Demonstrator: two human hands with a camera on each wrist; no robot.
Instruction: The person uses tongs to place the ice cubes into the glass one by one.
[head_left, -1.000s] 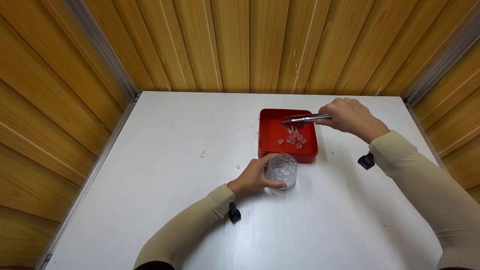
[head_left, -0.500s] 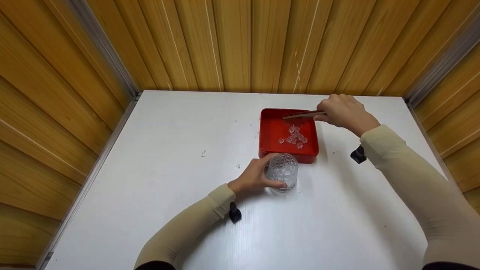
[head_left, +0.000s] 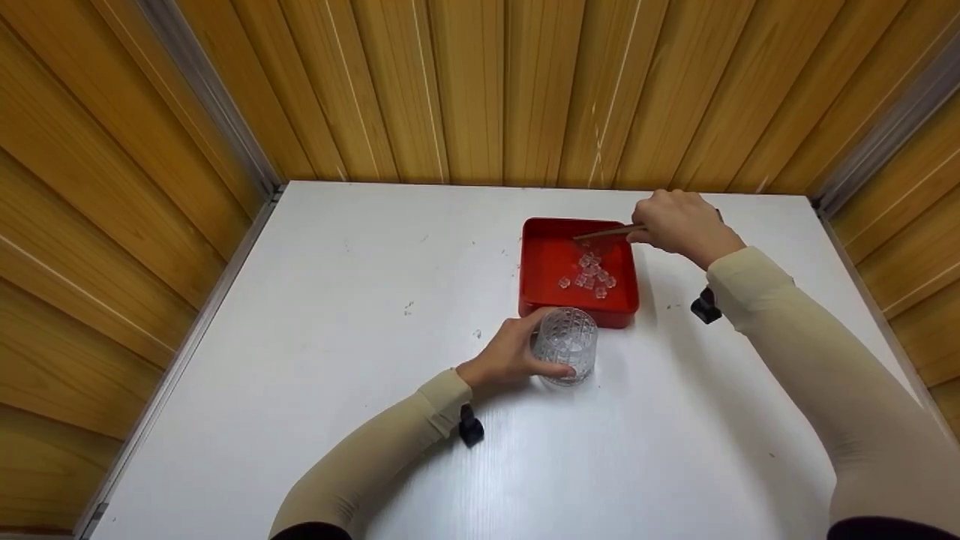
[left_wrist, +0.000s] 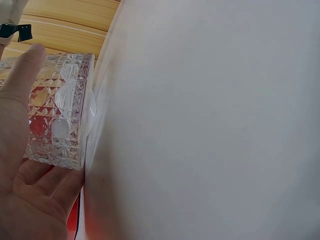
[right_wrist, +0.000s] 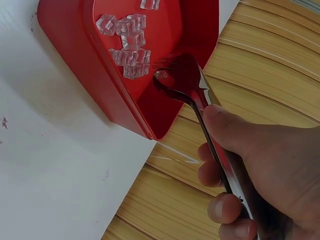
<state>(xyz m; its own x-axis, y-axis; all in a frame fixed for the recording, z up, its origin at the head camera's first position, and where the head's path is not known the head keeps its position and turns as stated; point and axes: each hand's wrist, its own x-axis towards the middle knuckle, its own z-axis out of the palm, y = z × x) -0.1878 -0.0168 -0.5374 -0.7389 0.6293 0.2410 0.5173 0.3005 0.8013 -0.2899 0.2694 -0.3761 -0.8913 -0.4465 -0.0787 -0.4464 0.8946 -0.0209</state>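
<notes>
My left hand (head_left: 514,354) grips a clear cut-glass tumbler (head_left: 568,345) standing upright on the white table. In the left wrist view the thumb lies along one side of the tumbler (left_wrist: 60,107), with the other fingers on the opposite side. My right hand (head_left: 679,225) holds metal tongs (right_wrist: 186,80) with a spoon-like jaw and a pronged jaw. The tongs reach into the square red tray (right_wrist: 127,100). Several clear ice-like cubes (right_wrist: 132,40) lie in that tray. One small cube (right_wrist: 161,74) shows between the tong ends; whether they pinch it, I cannot tell.
The tumbler stands close to the tray's near side. White tabletop (head_left: 360,315) extends around both. Wood-patterned walls (head_left: 465,90) stand behind the table and along its left and right sides. Small dark marks dot the tabletop.
My right hand has moved a little left, and the tongs have turned so they look narrower in the head view. The left hand keeps its grip on the tumbler.
</notes>
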